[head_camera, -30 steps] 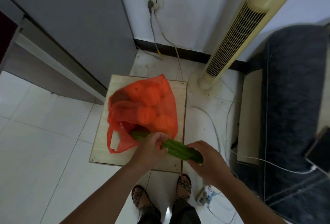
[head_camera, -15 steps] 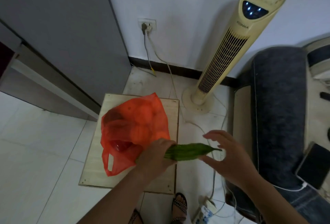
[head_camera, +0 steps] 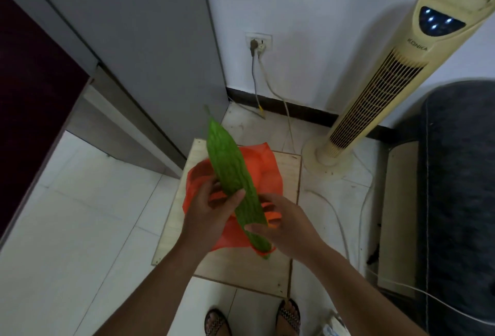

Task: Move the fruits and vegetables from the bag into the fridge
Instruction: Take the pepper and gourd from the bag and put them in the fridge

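Two sandalled feet [head_camera: 288, 317] stand at the near edge of a low wooden board [head_camera: 241, 268], with a power strip [head_camera: 332, 329] just beside the right foot. Above the board, the left hand [head_camera: 211, 212] grips the middle of a long green gourd [head_camera: 230, 175], thumb across its front and fingers curled behind. The right hand [head_camera: 289, 224] pinches its lower end between thumb and fingers. The gourd tilts up and away, held over the orange bag [head_camera: 267, 172] that lies on the board. Right of the board, cables [head_camera: 340, 218] trail over the floor, and a tower fan [head_camera: 375, 94] and a dark sofa [head_camera: 455, 175] crowd that side. The tiled floor [head_camera: 80, 215] lies left of the board. The grey fridge [head_camera: 147, 41] stands beyond the board's far left corner, beside a wall socket [head_camera: 258, 41].
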